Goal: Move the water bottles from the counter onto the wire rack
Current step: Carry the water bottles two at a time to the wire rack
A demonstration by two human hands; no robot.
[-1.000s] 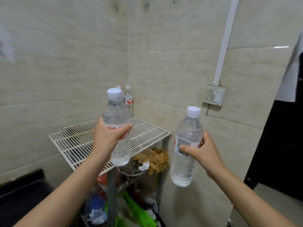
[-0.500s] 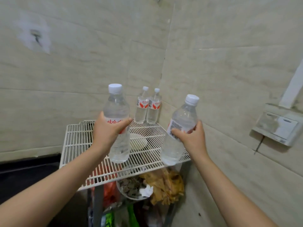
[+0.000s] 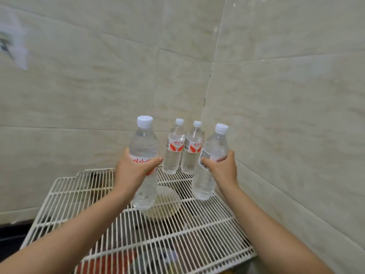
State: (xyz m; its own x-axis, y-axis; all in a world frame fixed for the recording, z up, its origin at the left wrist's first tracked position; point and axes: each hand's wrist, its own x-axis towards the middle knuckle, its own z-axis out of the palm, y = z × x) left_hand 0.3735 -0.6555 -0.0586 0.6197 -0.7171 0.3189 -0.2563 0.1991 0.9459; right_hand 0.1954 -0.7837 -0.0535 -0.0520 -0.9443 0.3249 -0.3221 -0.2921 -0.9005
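My left hand (image 3: 134, 171) grips a clear water bottle (image 3: 145, 143) with a white cap and red label, upright above the white wire rack (image 3: 197, 234). My right hand (image 3: 223, 169) grips a second bottle (image 3: 214, 147), tilted slightly right, its base just above the rack near the right wall. Two more bottles, one on the left (image 3: 174, 147) and one on the right (image 3: 192, 149), stand side by side on the rack's back corner, between and behind the held ones.
Tiled walls meet in a corner right behind the rack. A pale round bowl (image 3: 167, 204) shows through the wires on a lower level, under my left bottle. Red and grey items lie below the rack's front. A dark surface borders the rack's left.
Both hands have carried their bottles forward over the rack toward the back corner. The view has closed in on the rack, and the right bottle now hangs beside the two standing ones.
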